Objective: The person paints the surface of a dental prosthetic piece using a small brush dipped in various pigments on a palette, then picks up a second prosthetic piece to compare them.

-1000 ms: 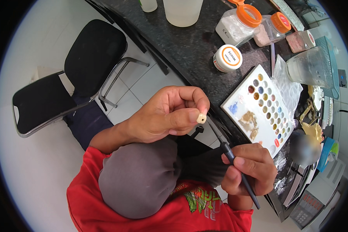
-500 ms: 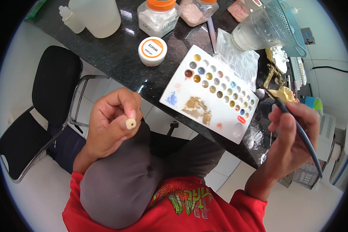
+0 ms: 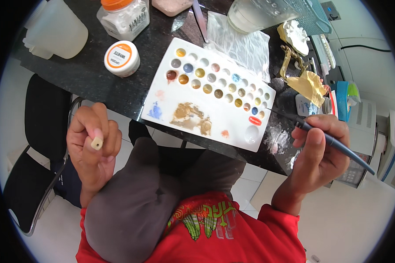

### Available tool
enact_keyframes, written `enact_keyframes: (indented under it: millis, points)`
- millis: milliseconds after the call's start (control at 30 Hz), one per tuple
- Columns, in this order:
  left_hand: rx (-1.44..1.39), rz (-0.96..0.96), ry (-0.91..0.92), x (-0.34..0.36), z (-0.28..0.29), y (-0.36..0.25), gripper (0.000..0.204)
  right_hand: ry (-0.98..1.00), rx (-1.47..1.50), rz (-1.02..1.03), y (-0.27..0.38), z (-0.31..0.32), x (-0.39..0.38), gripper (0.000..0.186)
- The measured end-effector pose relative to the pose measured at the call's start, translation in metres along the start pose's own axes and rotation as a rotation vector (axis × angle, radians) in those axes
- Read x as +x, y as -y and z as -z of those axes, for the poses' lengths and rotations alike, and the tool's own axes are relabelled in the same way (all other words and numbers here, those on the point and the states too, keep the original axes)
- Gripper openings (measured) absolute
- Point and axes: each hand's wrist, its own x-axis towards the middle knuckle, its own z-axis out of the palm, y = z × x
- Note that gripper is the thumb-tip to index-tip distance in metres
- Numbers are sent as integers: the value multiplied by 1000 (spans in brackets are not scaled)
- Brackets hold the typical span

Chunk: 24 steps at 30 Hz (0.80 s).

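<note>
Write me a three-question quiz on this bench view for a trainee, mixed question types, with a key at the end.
1. Multiple choice. What does the left hand pinch?
a) an orange-lidded jar
b) a small cream-coloured piece with a hole in it
c) a blue basket

2. True or false: in this view, the white tub with the orange-ringed lid stands to the left of the white palette.

3. Fill in the gap: the dark-handled tool is held in the person's ____ hand.

Key: 1. b. 2. True. 3. right; the right hand grips it by its handle.
</note>
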Motion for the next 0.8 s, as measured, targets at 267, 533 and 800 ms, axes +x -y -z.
enact_keyframes:
  millis: [267,533,800]
  points:
    - [-5,-17,-38,1,-1,2,28,-38,-142,-2,-14,-5,-3,11]
    - [-17,-13,-51,2,-2,2,28,15,-104,9,-20,-17,2,11]
    - [45,-80,6,2,2,4,19,27,-149,2,-20,-19,2,11]
